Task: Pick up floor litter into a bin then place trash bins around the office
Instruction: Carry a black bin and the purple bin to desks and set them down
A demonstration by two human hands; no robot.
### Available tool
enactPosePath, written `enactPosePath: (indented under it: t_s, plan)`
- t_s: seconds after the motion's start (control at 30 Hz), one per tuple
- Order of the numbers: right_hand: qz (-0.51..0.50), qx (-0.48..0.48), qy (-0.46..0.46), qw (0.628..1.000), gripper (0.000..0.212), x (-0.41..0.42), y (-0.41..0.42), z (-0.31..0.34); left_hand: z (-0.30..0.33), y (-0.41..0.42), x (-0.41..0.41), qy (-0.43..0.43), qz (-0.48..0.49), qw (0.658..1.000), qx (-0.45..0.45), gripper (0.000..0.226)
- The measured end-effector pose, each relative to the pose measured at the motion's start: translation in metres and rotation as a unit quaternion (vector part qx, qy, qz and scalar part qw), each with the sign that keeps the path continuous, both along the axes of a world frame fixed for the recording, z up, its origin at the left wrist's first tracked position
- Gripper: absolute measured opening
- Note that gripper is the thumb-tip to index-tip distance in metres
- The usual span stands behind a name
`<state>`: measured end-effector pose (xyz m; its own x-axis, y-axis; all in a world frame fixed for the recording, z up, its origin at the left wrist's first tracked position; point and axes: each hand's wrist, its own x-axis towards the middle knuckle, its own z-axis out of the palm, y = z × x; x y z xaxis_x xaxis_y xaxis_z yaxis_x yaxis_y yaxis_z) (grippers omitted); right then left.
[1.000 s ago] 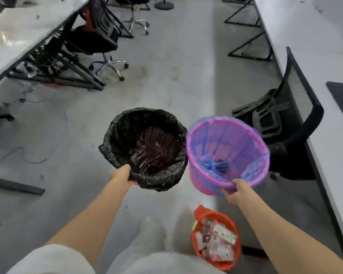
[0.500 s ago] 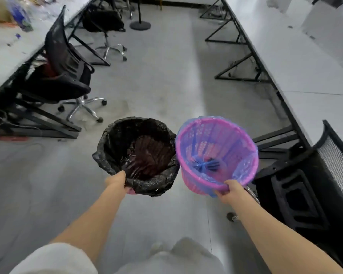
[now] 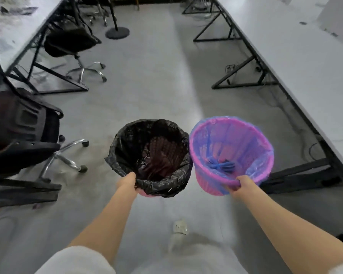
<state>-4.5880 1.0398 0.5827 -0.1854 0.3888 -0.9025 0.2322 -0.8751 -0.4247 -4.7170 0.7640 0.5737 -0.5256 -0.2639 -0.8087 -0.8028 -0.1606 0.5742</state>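
The left hand (image 3: 127, 182) gripped the near rim of the black-lined bin (image 3: 150, 155) and the right hand (image 3: 241, 183) gripped the near rim of the pink bin (image 3: 231, 153), both held touching side by side above the floor (image 3: 147, 86).

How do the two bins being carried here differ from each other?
The left bin has a black liner that hides its rim; the right bin has a see-through blue liner with the pink rim showing through. The left hand grips the left bin, and the right hand grips the right bin. Both are held at the near rim, side by side above the floor, with no litter visible inside.
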Motion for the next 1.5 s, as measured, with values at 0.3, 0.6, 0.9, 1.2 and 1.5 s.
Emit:
enactPosePath:
  t_s: [0.3, 0.6, 0.9, 1.2, 1.5]
  plan:
    - [0.038, 0.008, -0.013, 0.999, 0.014, -0.278, 0.054, 0.005, -0.007, 0.047, -0.255, -0.009, 0.025, 0.999, -0.024, 0.037]
    - [-0.023, -0.011, -0.014, 1.0, 0.045, -0.549, 0.107, -0.003, -0.028, 0.115, -0.525, -0.026, 0.011, 1.0, 0.008, 0.041]
    - [-0.062, -0.029, -0.026, 0.997, 0.018, -0.755, 0.219, -0.028, -0.041, 0.247, -0.751, -0.042, 0.013, 0.999, 0.009, 0.043]
    - [-0.001, -0.033, -0.069, 0.997, 0.023, -0.97, 0.382, -0.154, -0.135, 0.404, -0.948, -0.105, 0.127, 0.986, 0.039, 0.025]
    - [-0.068, -0.071, -0.082, 0.992, 0.023, -1.119, 0.463, -0.34, -0.291, 0.481, -1.091, -0.106, 0.185, 0.976, 0.041, 0.01]
